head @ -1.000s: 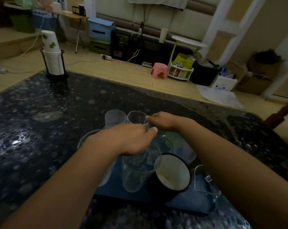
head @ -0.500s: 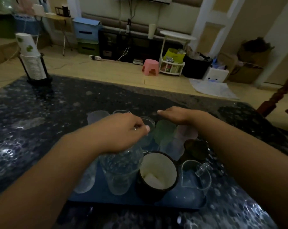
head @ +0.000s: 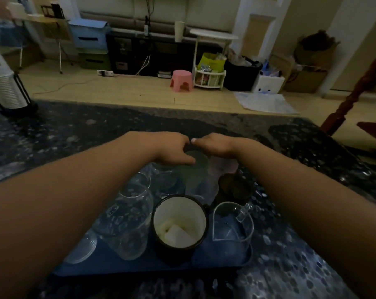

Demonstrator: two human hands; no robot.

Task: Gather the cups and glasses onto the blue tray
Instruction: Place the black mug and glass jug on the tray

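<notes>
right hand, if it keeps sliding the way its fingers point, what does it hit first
Probably the left hand: the right hand points leftward above the green cup, fingertips almost meeting. Depth is unclear.

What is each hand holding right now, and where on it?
Both hands, left hand and right hand, meet at the green cup, at its rim; whether fingers actually grip is unclear.

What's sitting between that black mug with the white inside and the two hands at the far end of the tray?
In the head view, a pale green cup stands between the black mug and the left hand and right hand.
</notes>
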